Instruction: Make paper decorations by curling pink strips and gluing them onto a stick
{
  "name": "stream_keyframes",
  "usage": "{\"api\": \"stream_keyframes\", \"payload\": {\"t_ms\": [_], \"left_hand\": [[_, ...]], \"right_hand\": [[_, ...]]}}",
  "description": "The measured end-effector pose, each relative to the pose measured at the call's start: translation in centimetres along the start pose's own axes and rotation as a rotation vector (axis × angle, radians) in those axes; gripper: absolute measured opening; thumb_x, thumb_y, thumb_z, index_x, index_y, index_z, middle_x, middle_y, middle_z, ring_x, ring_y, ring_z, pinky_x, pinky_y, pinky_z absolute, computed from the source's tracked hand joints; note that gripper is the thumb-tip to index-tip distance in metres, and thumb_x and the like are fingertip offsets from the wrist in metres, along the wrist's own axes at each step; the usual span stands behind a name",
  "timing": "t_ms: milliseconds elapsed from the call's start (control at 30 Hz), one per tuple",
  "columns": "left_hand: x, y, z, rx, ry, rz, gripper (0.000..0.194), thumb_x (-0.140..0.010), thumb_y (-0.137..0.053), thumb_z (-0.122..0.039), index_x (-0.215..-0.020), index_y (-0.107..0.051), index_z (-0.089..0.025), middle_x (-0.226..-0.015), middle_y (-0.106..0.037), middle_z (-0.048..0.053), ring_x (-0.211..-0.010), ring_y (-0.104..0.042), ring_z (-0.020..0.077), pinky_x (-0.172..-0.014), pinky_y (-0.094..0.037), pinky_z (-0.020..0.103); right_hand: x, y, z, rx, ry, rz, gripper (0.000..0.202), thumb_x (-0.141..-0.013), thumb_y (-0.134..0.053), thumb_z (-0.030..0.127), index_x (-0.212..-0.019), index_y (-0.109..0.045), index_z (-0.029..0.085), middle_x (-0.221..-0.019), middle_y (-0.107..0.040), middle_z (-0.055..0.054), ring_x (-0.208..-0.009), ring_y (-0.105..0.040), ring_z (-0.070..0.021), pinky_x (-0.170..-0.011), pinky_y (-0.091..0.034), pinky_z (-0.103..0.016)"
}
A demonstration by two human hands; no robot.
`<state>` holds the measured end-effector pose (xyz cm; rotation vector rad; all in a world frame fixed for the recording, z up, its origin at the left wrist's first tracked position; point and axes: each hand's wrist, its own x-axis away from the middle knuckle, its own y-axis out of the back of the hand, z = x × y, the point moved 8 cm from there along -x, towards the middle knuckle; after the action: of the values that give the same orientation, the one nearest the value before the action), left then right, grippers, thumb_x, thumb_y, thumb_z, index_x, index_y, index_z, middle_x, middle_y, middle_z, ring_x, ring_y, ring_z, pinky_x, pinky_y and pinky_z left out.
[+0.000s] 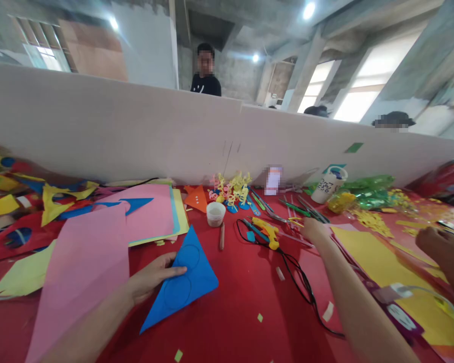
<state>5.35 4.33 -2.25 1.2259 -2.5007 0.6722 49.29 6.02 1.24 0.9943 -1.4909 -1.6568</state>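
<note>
My left hand (157, 275) grips a blue triangular foam or paper sheet (203, 276) by its left edge, thumb on top. Two circles are drawn on the sheet, one above the other, and it is held tilted over the red table. My right hand (313, 230) reaches to the tools at the back. Its fingertips are at the orange-yellow handles of what look like scissors (294, 221); the fingers are small and partly hidden, so I cannot tell whether they grip. Left of this hand lies a yellow glue gun (268, 232) with a black cord.
Pink sheets (87, 267) are stacked at left beside coloured scraps. A white cup (215, 214), a brown stick (222, 237) and curled paper strips (236, 191) stand centre-back. Yellow sheets (386, 272) and a power strip (403, 315) lie right. Another person's hand (435, 247) rests at far right.
</note>
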Motion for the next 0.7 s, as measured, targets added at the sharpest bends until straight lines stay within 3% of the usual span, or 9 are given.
{"api": "stream_keyframes", "payload": {"t_ms": [67, 233, 367, 467, 567, 700], "left_hand": [[-0.1, -0.1, 0.5, 0.048, 0.013, 0.027, 0.037, -0.059, -0.076, -0.029, -0.091, -0.064, -0.014, -0.089, -0.072, 0.009, -0.086, -0.066, 0.0264, -0.087, -0.045, 0.043], [-0.3, -0.2, 0.9, 0.121, 0.007, 0.046, 0.038, -0.059, -0.077, -0.026, -0.093, -0.065, -0.013, -0.089, -0.072, 0.010, -0.086, -0.066, 0.0267, -0.087, -0.044, 0.041], [0.3, 0.1, 1.0, 0.181, 0.027, -0.059, 0.032, -0.063, -0.074, -0.030, -0.090, -0.066, -0.014, -0.085, -0.073, 0.009, -0.083, -0.067, 0.0250, -0.084, -0.047, 0.039], [0.7, 0.6, 1.2, 0.211, 0.047, -0.157, 0.029, -0.065, -0.072, -0.033, -0.088, -0.066, -0.016, -0.083, -0.073, 0.007, -0.080, -0.067, 0.0237, -0.082, -0.048, 0.038], [0.9, 0.6, 1.2, 0.210, 0.042, -0.171, 0.029, -0.064, -0.072, -0.034, -0.087, -0.066, -0.016, -0.083, -0.073, 0.007, -0.078, -0.068, 0.0228, -0.080, -0.049, 0.037], [1.0, 0.4, 1.1, 0.198, 0.049, -0.158, 0.028, -0.064, -0.072, -0.034, -0.084, -0.067, -0.015, -0.082, -0.073, 0.008, -0.075, -0.067, 0.0218, -0.079, -0.050, 0.035]], "right_hand": [[-0.9, -1.7, -0.8, 0.023, 0.045, 0.073, 0.024, -0.061, -0.061, 0.008, -0.083, -0.066, 0.014, -0.068, -0.066, -0.008, -0.067, -0.063, -0.0217, -0.059, -0.042, -0.027], [-1.5, -4.3, -0.9, 0.065, 0.138, 0.110, 0.034, -0.065, -0.060, 0.013, -0.099, -0.061, 0.012, -0.094, -0.064, -0.011, -0.089, -0.060, -0.0213, -0.074, -0.041, -0.025], [-2.4, -4.5, -1.7, 0.106, 0.108, 0.113, 0.047, -0.063, -0.063, 0.021, -0.107, -0.056, 0.005, -0.102, -0.060, -0.020, -0.096, -0.058, -0.0278, -0.074, -0.042, -0.029], [-2.9, -4.5, -1.9, 0.108, 0.117, 0.155, 0.041, -0.061, -0.063, 0.022, -0.100, -0.060, 0.009, -0.088, -0.065, -0.015, -0.083, -0.062, -0.0260, -0.066, -0.043, -0.028], [-3.2, -4.4, -1.7, 0.099, 0.142, 0.159, 0.032, -0.059, -0.064, 0.025, -0.089, -0.064, 0.014, -0.079, -0.067, -0.010, -0.077, -0.064, -0.0255, -0.064, -0.043, -0.028], [-3.4, -3.4, -2.1, 0.070, 0.146, 0.052, 0.036, -0.056, -0.066, 0.030, -0.087, -0.061, 0.012, -0.088, -0.066, -0.015, -0.091, -0.060, -0.0313, -0.074, -0.043, -0.034]]}}
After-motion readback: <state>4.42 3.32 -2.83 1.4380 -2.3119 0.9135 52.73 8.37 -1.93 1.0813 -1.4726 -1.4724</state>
